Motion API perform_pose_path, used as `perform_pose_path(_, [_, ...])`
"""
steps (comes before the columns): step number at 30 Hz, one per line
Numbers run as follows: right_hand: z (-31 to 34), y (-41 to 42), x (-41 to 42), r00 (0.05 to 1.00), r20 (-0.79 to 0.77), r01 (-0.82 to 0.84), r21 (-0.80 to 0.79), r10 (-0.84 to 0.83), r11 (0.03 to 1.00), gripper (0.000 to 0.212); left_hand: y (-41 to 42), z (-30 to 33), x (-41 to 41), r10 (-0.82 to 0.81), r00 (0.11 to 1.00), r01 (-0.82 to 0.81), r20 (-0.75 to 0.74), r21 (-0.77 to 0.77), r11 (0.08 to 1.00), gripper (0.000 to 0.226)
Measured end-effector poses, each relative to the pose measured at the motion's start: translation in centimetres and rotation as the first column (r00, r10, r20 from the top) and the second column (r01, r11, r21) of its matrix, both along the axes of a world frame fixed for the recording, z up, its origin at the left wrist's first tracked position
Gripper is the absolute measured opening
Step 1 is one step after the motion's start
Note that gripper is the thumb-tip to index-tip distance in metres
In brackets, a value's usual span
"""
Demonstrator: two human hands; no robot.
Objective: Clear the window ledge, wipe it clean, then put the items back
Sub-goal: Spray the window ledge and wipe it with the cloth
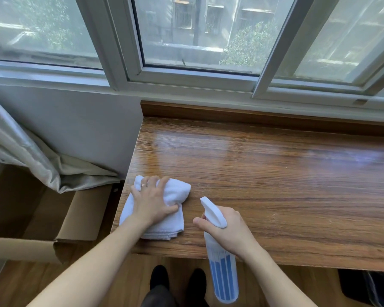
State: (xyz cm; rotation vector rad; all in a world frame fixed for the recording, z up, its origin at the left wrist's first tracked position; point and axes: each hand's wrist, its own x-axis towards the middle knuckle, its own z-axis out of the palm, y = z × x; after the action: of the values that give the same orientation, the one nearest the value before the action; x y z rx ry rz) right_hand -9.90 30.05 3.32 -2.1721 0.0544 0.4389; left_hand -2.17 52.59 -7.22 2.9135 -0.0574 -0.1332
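Note:
The wooden window ledge (275,173) runs under the window and carries only a folded white cloth (164,227) at its near left corner. My left hand (153,200) lies on top of the cloth with its fingers curled into the fabric, bunching it. My right hand (226,229) grips the neck of a white spray bottle (224,275) with blue stripes. The bottle hangs past the ledge's front edge, its nozzle pointing up and left toward the cloth, and my index finger sits at the trigger.
An open cardboard box (75,218) stands on the floor left of the ledge, with a grey curtain (31,156) draped into it. A dark bag (368,286) lies under the ledge at the right. My feet (177,278) stand on the wooden floor.

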Motion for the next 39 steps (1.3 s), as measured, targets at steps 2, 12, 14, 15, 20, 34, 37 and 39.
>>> perform_pose_path(2, [0.0,0.0,0.2,1.000,0.001,0.004,-0.002,-0.004,1.000,0.044,-0.1,0.5,2.1,0.008,0.999,-0.007,-0.049,0.020,1.000,0.095])
perform_pose_path(12, [0.1,-0.2,0.5,1.000,0.000,0.011,0.005,-0.011,1.000,0.050,-0.7,1.1,4.8,0.024,0.994,-0.022,-0.103,0.027,0.999,0.087])
perform_pose_path(14, [0.1,-0.3,0.5,1.000,-0.002,0.020,0.007,-0.020,1.000,0.050,-0.7,1.2,3.8,0.017,0.994,-0.016,-0.104,0.012,1.000,0.090])
perform_pose_path(15, [0.1,-0.3,0.4,1.000,-0.004,0.028,0.007,-0.028,1.000,0.049,-0.6,1.3,3.2,0.012,0.995,-0.011,-0.102,0.009,1.000,0.092])
perform_pose_path(20, [-0.1,-0.7,0.1,0.998,0.001,0.066,0.023,-0.066,0.998,0.051,0.4,0.1,-1.3,-0.054,0.999,0.054,0.000,0.002,0.999,0.092])
perform_pose_path(34, [-0.1,-2.8,0.6,0.999,0.001,0.049,0.007,-0.049,0.999,0.056,-0.3,-0.9,-6.6,0.056,0.994,-0.051,0.097,-0.055,0.997,0.082])
perform_pose_path(37, [0.2,-3.1,0.9,0.998,-0.015,0.053,0.007,-0.053,0.999,0.052,-0.2,-1.1,-5.1,0.092,0.992,-0.085,0.091,-0.078,0.993,0.081])
perform_pose_path(39, [0.5,-3.1,1.2,0.997,-0.039,0.060,0.017,-0.059,0.998,0.049,-0.1,-1.1,-3.5,0.114,0.990,-0.107,0.080,-0.081,0.991,0.082])
